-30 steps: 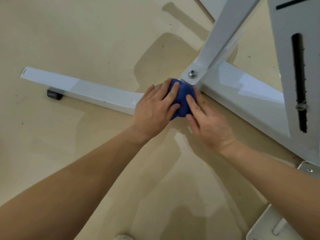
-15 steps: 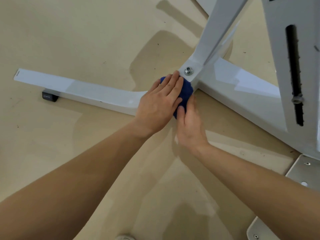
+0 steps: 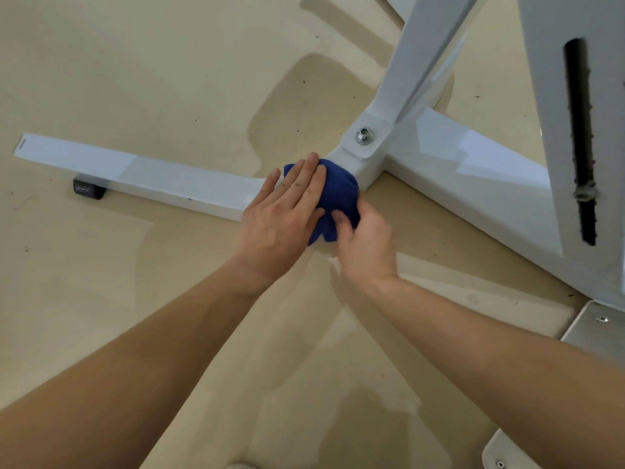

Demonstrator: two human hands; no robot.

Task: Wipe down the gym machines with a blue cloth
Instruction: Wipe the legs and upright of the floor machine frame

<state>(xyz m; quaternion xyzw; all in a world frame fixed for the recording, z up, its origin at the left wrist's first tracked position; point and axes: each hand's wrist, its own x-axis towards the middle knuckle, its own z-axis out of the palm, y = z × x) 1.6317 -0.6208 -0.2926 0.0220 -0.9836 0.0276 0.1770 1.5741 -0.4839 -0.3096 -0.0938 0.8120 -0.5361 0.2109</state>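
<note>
The blue cloth (image 3: 338, 194), soft and bunched into a round lump, is pressed on the joint of the white machine frame (image 3: 152, 179), where its flat painted beam meets the slanted post. It is covered by the left hand (image 3: 280, 225) with straight fingers, and its lower fold is pinched by the curled right hand (image 3: 367, 245). A steel bolt (image 3: 364, 135) is seen just above. A black rubber foot (image 3: 88, 188) under the beam's end carries a label too small to be read.
</note>
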